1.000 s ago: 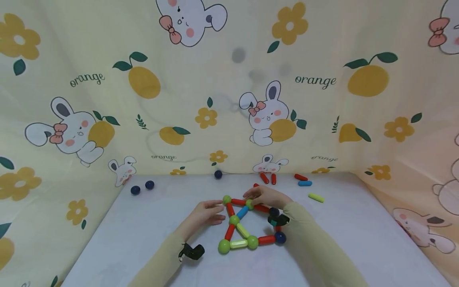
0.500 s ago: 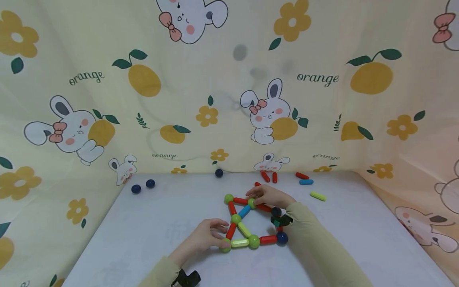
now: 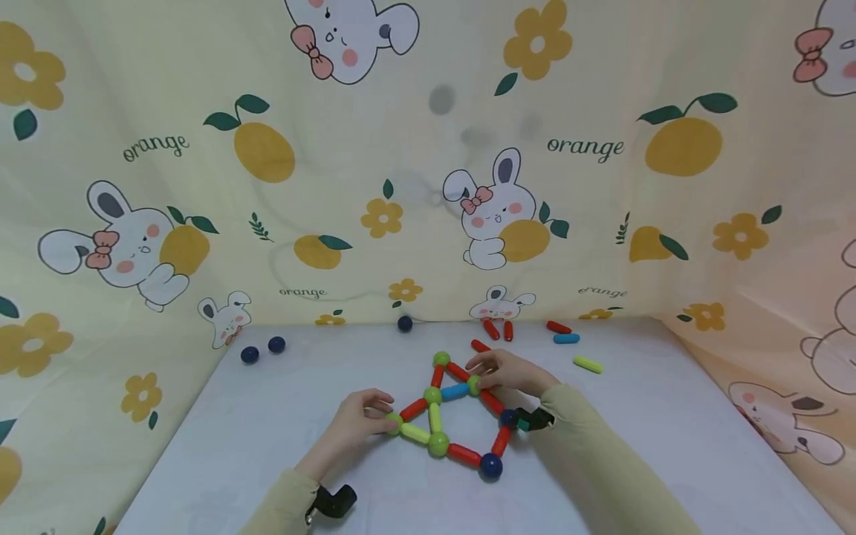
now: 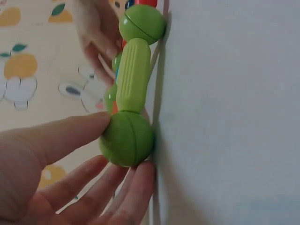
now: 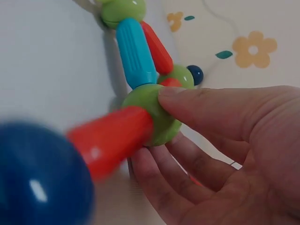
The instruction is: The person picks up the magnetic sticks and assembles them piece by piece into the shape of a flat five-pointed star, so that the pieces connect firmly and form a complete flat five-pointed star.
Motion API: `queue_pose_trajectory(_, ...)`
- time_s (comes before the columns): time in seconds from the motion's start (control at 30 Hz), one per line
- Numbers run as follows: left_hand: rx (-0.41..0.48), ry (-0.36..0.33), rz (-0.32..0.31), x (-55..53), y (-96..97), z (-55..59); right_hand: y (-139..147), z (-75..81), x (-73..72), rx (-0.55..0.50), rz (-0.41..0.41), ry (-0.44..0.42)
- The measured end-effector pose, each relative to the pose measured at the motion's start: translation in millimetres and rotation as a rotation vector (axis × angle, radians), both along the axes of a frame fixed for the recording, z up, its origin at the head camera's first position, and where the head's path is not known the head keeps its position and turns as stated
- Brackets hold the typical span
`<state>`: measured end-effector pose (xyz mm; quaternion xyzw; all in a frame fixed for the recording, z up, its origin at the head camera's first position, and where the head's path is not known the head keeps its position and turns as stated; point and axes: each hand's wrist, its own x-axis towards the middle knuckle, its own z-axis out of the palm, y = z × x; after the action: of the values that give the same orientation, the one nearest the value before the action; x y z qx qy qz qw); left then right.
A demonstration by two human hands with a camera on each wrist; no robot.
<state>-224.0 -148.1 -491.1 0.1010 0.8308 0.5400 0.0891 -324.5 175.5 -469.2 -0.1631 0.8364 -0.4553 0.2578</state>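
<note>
- Left hand (image 3: 356, 423) is in a part-closed pinch on the green corner ball (image 4: 126, 140), thumb on one side, fingertips round the other. Solid hold.
- Right hand (image 3: 511, 371) is doing pretty much the same on the green joint ball (image 5: 140, 99), where the blue rod (image 5: 136, 54) and two red rods (image 5: 112, 138) meet.
- As for the frame (image 3: 435, 418), it's sitting mid-desk (image 3: 321, 379) between the hands: seven balls, nine rods, two triangles plus a five-sided loop with a couple of navy balls (image 3: 491, 467) on the near right. Looks flat to me, but can't tell if the held corners are lifted a hair.
- Weight: I'd bet light. Looks like chunky plastic toy bits, so two pinches should be plenty.
- Stiffness: each rod looks rigid, but I'd expect the whole thing to be floppy. Joints probably pivot or pop off if you yank. The triangles should keep their shape better than the big loop.
- Grip: the balls look smooth and a bit shiny, so maybe slidey under a fingertip. The lime rods (image 3: 414, 433) have ridges, which should help.
- Where to grab: balls for steering, imo, ideally two well apart like these. Lifting by one end seems risky, since the navy side would probably sag. Nothing looks fragile except the connections.
</note>
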Motion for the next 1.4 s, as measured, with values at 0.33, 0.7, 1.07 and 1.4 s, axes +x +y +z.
queue_pose_trajectory(0.33, 0.009, -0.021, 0.161, -23.0, -10.8, -3.9, -1, -6.8, 14.6, -0.045, -0.048, -0.021)
queue_pose_trajectory(0.7, 0.083, -0.038, 0.306, -43.4, -11.7, -9.7, -4, -3.5, 23.8, -0.039, 0.032, 0.025)
queue_pose_trajectory(1.07, 0.065, -0.058, 0.314, -44.9, -13.2, -8.0, 21, 6.3, -6.6, 0.012, -0.122, 0.219)
queue_pose_trajectory(1.4, 0.041, -0.054, 0.29, -45.6, -15.5, -9.2, 14, -12.5, -37.5, 0.109, -0.236, 0.321)
